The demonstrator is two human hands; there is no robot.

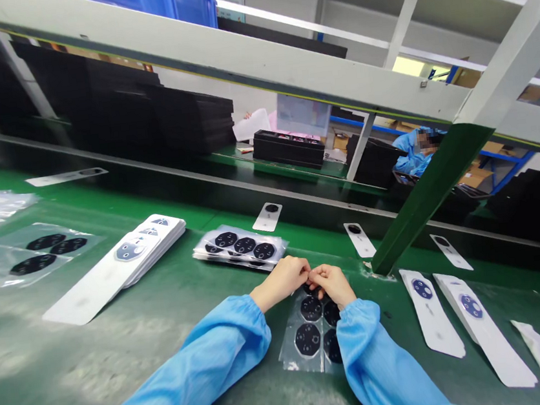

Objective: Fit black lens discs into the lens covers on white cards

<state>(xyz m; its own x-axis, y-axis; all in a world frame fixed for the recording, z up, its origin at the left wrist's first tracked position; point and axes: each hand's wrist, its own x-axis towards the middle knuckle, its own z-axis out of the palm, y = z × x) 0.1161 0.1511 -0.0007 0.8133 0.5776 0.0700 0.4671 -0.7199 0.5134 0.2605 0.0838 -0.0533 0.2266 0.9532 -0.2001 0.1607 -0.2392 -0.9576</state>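
My left hand (pixel 286 280) and my right hand (pixel 332 284) meet at the upper edge of a clear plastic sheet (pixel 287 355) lying on the green table. Both hands have their fingers pinched together, and whatever sits between the fingertips is too small to make out. Rows of black round pieces (pixel 308 340) with small holes show through the sheet; my right hand and sleeve cover some of them. Just beyond my left hand lies a stack of similar sheets (pixel 240 246) with black discs.
Long white cards lie in a fanned stack (pixel 153 248) at left and in piles (pixel 484 327) at right. Another clear sheet (pixel 6 258) rests further left. A slanting green post (pixel 426 204) rises from the table right of my hands. Across the bench, a person (pixel 413 150) in blue sits.
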